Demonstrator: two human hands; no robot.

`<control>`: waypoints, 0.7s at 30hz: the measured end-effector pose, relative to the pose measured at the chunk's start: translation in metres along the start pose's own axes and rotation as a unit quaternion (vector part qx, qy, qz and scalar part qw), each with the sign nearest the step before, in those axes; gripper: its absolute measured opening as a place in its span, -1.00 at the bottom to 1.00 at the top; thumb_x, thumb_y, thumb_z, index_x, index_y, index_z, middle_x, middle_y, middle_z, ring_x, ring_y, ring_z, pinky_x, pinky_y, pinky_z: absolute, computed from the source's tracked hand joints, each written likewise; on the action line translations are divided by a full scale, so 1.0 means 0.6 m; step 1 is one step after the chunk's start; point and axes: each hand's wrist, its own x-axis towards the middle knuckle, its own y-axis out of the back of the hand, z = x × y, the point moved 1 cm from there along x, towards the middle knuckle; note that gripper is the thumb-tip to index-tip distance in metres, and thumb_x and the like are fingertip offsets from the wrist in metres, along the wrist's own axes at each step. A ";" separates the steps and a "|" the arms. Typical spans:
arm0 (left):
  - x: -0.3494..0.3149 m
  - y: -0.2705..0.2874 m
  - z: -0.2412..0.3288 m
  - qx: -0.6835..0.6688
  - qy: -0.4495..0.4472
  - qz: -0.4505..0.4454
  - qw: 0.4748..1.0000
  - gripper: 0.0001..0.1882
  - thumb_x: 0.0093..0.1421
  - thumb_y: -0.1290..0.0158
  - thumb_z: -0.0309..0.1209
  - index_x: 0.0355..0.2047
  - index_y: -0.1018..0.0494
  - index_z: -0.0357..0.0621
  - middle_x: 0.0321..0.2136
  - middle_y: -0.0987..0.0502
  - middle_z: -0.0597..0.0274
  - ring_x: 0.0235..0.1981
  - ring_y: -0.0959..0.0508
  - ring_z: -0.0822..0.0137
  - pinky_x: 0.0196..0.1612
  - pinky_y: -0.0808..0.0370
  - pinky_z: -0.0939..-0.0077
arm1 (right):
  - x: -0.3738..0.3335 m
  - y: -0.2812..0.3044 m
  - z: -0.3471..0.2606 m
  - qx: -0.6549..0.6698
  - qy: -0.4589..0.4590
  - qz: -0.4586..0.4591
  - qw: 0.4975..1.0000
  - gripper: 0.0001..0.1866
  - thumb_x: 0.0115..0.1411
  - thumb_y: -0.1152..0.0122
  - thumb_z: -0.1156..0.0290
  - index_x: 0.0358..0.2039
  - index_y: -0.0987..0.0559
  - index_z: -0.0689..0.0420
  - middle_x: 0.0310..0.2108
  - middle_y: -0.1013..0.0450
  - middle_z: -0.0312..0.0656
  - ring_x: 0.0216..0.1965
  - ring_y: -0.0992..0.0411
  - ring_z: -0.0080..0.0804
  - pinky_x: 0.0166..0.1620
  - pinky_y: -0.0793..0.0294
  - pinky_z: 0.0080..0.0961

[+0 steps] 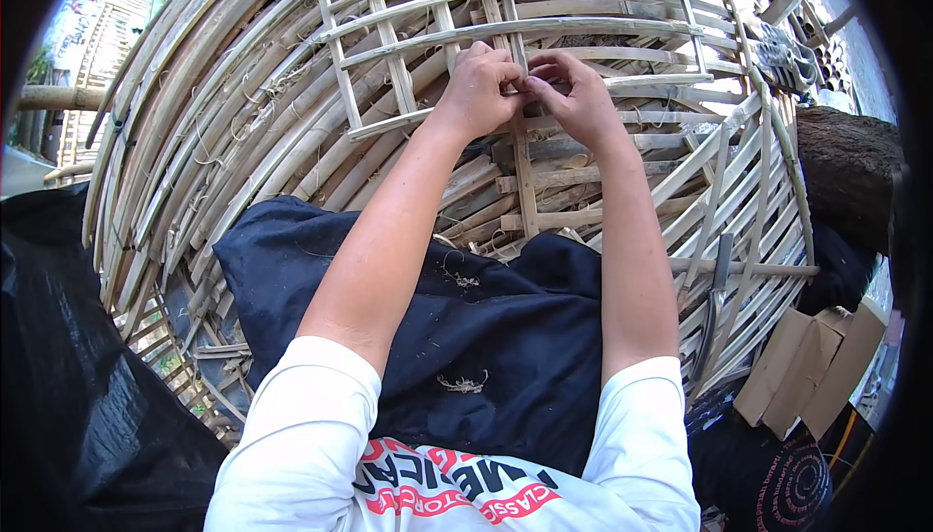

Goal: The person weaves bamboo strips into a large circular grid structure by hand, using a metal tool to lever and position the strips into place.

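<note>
A lattice of pale split-bamboo strips [389,46] lies in front of me, its slats crossing in open squares. My left hand [478,93] is closed on its lower slat, where a long upright bamboo strip [526,177] crosses. From the other side my right hand [575,102] meets it, thumb and forefinger pinched together at the same crossing. The fingertips of both hands nearly touch. Whatever thin thing the right fingers pinch is hidden. Below the crossing, the long strip runs down toward the dark cloth [486,328] over my lap, which carries curly bamboo shavings [463,383].
Bundles of curved bamboo strips [224,104] fill the left and lie under the lattice. At right, a long-bladed knife [713,313] rests on woven bamboo near an opened cardboard box [807,362]. A thick log [846,163] sits farther right. Black plastic sheeting [87,367] covers the left.
</note>
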 end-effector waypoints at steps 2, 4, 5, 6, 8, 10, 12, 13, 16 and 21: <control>-0.001 0.000 -0.002 -0.004 0.002 -0.003 1.000 -0.81 -0.06 -0.36 -0.35 -0.51 -0.58 -0.13 -0.46 -0.52 0.27 -0.25 -0.44 0.17 -0.11 -0.37 0.28 | -0.001 0.001 -0.001 -0.007 -0.016 -0.013 1.000 -0.67 0.24 -0.30 0.42 -0.02 -0.52 0.26 -0.21 -0.60 -0.08 -0.18 -0.58 -0.38 -0.07 -0.56 -0.46; -0.002 0.001 -0.002 -0.012 0.011 0.003 1.000 -0.81 -0.06 -0.35 -0.36 -0.50 -0.58 -0.15 -0.48 -0.52 0.26 -0.27 -0.45 0.18 -0.14 -0.38 0.30 | -0.003 0.000 -0.012 -0.013 -0.034 -0.022 0.999 -0.67 0.25 -0.29 0.44 0.00 -0.50 0.25 -0.20 -0.59 -0.10 -0.16 -0.56 -0.42 -0.06 -0.54 -0.49; -0.002 0.000 -0.003 -0.017 0.019 0.012 1.000 -0.81 -0.06 -0.35 -0.36 -0.50 -0.58 -0.15 -0.49 -0.52 0.26 -0.28 -0.45 0.19 -0.16 -0.39 0.31 | -0.004 -0.001 -0.021 -0.016 -0.041 -0.024 0.999 -0.66 0.25 -0.29 0.44 0.01 -0.50 0.25 -0.20 -0.59 -0.10 -0.17 -0.56 -0.43 -0.06 -0.54 -0.49; -0.002 0.000 -0.004 -0.021 0.027 0.020 0.999 -0.81 -0.06 -0.35 -0.36 -0.50 -0.58 -0.16 -0.50 -0.52 0.25 -0.29 -0.46 0.20 -0.18 -0.39 0.33 | -0.004 -0.002 -0.026 -0.020 -0.049 -0.026 0.998 -0.66 0.25 -0.29 0.44 0.01 -0.50 0.24 -0.20 -0.59 -0.10 -0.17 -0.55 -0.43 -0.06 -0.54 -0.49; -0.003 0.000 -0.004 -0.033 0.014 0.023 0.999 -0.82 -0.05 -0.35 -0.36 -0.50 -0.59 -0.16 -0.54 -0.52 0.25 -0.33 -0.47 0.21 -0.21 -0.40 0.33 | -0.005 -0.001 -0.022 -0.013 -0.051 -0.023 0.998 -0.65 0.25 -0.30 0.43 0.02 -0.49 0.24 -0.19 -0.59 -0.10 -0.16 -0.55 -0.44 -0.06 -0.54 -0.49; -0.002 0.000 -0.004 -0.042 0.003 0.027 0.999 -0.82 -0.05 -0.35 -0.37 -0.51 -0.59 -0.17 -0.58 -0.51 0.25 -0.37 -0.47 0.22 -0.25 -0.41 0.33 | -0.004 0.000 -0.020 -0.007 -0.055 -0.023 0.998 -0.64 0.25 -0.30 0.42 0.03 -0.49 0.24 -0.19 -0.59 -0.10 -0.16 -0.55 -0.44 -0.06 -0.54 -0.49; -0.002 0.001 -0.001 -0.048 -0.001 0.031 0.998 -0.83 -0.05 -0.35 -0.38 -0.51 -0.59 -0.17 -0.61 -0.50 0.24 -0.41 -0.48 0.23 -0.29 -0.42 0.33 | -0.004 0.001 -0.018 -0.002 -0.064 -0.027 0.998 -0.62 0.25 -0.31 0.40 0.04 -0.48 0.23 -0.19 -0.59 -0.10 -0.15 -0.54 -0.45 -0.06 -0.53 -0.50; -0.002 0.001 0.001 -0.056 -0.005 0.032 0.998 -0.82 -0.05 -0.35 -0.38 -0.51 -0.59 -0.17 -0.61 -0.50 0.24 -0.43 -0.48 0.23 -0.30 -0.42 0.32 | -0.005 0.002 -0.016 0.001 -0.064 -0.027 0.998 -0.62 0.25 -0.31 0.40 0.04 -0.48 0.23 -0.18 -0.59 -0.10 -0.15 -0.54 -0.45 -0.05 -0.53 -0.50; -0.001 0.000 -0.003 -0.063 -0.021 0.043 0.997 -0.81 -0.06 -0.36 -0.38 -0.51 -0.58 -0.18 -0.62 -0.50 0.22 -0.47 -0.49 0.21 -0.34 -0.41 0.31 | -0.003 0.001 -0.012 0.010 -0.049 -0.023 0.998 -0.61 0.24 -0.31 0.40 0.04 -0.48 0.24 -0.19 -0.60 -0.07 -0.15 -0.57 -0.40 -0.07 -0.55 -0.48; -0.006 -0.004 -0.004 -0.040 -0.039 0.060 0.997 -0.80 -0.07 -0.37 -0.36 -0.52 -0.58 -0.16 -0.61 -0.51 0.22 -0.51 -0.50 0.18 -0.35 -0.41 0.29 | -0.003 0.000 -0.015 0.001 -0.041 -0.011 0.999 -0.61 0.22 -0.31 0.42 0.03 -0.49 0.25 -0.20 -0.62 -0.04 -0.17 -0.61 -0.32 -0.09 -0.57 -0.43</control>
